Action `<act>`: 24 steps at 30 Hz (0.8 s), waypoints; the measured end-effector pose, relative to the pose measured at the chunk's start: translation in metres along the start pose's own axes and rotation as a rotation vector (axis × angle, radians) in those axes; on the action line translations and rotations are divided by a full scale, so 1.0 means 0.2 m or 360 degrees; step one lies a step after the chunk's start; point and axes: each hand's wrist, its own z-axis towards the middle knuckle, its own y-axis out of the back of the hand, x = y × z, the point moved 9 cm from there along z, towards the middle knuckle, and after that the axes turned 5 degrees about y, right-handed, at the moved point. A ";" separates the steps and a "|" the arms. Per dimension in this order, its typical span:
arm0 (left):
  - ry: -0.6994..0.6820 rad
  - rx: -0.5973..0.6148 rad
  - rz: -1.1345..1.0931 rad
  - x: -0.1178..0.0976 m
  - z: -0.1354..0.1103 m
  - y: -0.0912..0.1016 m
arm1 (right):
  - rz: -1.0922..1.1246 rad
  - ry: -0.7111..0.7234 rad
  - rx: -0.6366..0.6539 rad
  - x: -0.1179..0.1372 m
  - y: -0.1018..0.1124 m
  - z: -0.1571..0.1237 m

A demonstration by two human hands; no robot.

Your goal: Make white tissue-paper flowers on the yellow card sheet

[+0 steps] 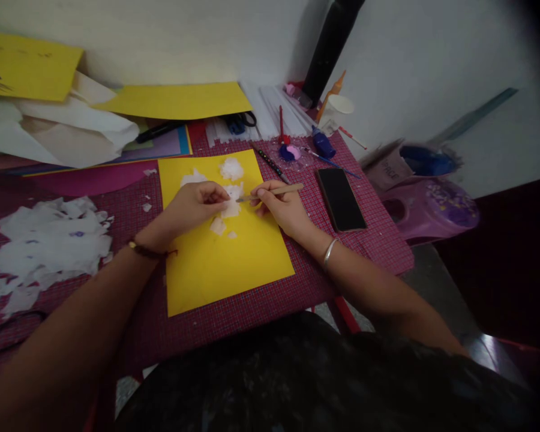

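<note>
A yellow sheet of paper (220, 264) lies flat on the checked tablecloth in front of me. My right hand (276, 207) pinches a flat wooden stick (290, 188), its tip reaching down to a white paper piece (231, 208) over the sheet. My left hand (198, 207) has its fingertips closed at the left edge of that same white piece. Above the hands sits a ruffled white paper tuft (231, 169). Another white tuft (192, 177) is partly behind my left hand. Small paper scraps (218, 226) lie just below the fingers.
Torn white paper pieces (54, 237) are heaped at left. A black phone (341, 199) lies at right, near a patterned pencil (270, 163), a paintbrush (330, 161) and a blue bottle (323, 143). Yellow card (180, 101) and crumpled white paper (76, 129) line the wall side.
</note>
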 end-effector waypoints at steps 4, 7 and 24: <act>-0.0009 -0.0153 0.0109 -0.01 0.02 -0.01 | 0.0012 0.0013 -0.0074 0.03 0.03 -0.01; -0.0014 -0.0165 0.0079 0.01 0.03 0.00 | 0.0004 0.0107 -0.0044 0.07 0.03 -0.02; -0.0127 -0.0253 -0.0012 -0.01 0.01 0.07 | -0.1823 0.0939 0.0926 0.20 -0.32 -0.27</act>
